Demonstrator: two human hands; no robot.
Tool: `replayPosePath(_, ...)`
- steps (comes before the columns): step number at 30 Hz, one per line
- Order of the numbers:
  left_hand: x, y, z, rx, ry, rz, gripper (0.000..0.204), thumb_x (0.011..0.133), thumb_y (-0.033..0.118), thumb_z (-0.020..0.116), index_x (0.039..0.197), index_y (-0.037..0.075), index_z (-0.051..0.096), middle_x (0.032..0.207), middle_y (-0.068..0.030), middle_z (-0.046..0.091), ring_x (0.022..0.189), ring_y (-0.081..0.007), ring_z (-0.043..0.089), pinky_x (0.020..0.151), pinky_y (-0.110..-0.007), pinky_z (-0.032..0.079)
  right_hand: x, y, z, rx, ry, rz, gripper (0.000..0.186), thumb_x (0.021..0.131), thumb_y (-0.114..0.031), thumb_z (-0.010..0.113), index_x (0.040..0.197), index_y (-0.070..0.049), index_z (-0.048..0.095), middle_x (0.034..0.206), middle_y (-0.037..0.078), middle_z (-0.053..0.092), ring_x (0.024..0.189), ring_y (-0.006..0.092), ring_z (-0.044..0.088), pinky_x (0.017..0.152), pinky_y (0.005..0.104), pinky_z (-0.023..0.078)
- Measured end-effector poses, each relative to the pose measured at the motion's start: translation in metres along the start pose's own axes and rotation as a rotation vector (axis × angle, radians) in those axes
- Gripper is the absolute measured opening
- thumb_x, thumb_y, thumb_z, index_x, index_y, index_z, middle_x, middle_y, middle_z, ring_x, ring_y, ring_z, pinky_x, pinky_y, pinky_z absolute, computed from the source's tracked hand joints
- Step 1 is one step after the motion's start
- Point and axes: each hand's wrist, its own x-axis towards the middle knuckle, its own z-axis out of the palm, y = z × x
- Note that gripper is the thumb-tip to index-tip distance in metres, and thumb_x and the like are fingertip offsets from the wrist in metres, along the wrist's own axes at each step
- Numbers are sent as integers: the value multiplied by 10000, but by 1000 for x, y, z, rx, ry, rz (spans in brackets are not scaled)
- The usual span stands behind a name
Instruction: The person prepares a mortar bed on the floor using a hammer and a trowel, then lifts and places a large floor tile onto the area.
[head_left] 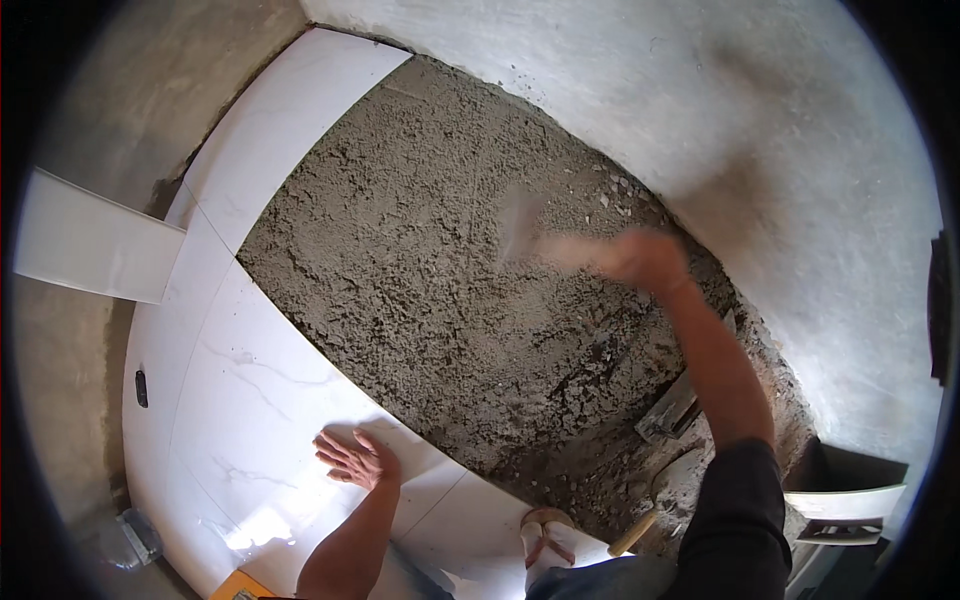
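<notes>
The floor (585,478) carries white veined tiles (265,350) and rough grey mortar (420,210); a small black object (141,389) lies on the tiles.

The hand tool (520,228) in the right hand (650,260) is motion-blurred; its type cannot be determined. A metal bar (664,412) is partly obscured by the right forearm (725,370). An orange object (238,586) is cut off by the lower edge.

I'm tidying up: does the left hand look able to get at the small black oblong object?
Probably yes, with a stretch: the left hand looks empty, and only white, grey-veined tiles separate it from the small black oblong object.
</notes>
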Motion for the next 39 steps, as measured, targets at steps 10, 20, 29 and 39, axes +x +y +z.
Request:
replayPosePath(10, 2, -6, 3, 40, 23, -15, 740, 902, 589, 212, 1462, 117, 107, 1529, -119, 41, 1409, -313, 9, 1093, -544, 7, -32, -60, 14, 148, 496, -441, 573, 755, -608, 604, 801, -37, 593, 778, 185, 643, 694, 366, 630, 603, 440, 510)
replayPosePath(20, 2, -4, 5, 37, 21, 4, 742, 902, 584, 219, 1462, 111, 108, 1533, -101, 35, 1411, -301, 8, 1092, -544, 5, -26, -39, 31, 241, 625, -11, 537, 763, -577, 600, 859, -49, 628, 824, 147, 642, 747, 358, 624, 632, 445, 501)
replayPosePath(29, -3, 4, 6, 45, -14, -24, 742, 904, 583, 220, 1466, 117, 85, 1532, -109, 28, 1411, -296, -3, 1090, -547, -7, 18, 36, 40, -82, 584, 370, 557, 721, -654, 599, 805, -104, 622, 771, 121, 648, 659, 328, 627, 551, 427, 504)
replayPosePath(39, -12, 5, 8, 24, -54, -9, 745, 902, 583, 219, 1465, 116, 81, 1532, -110, 13, 1411, -298, -17, 1095, -538, -13, 7, 77, 13, 15, 446, 347, 562, 765, -621, 579, 848, -65, 602, 787, 158, 647, 686, 341, 629, 612, 435, 504)
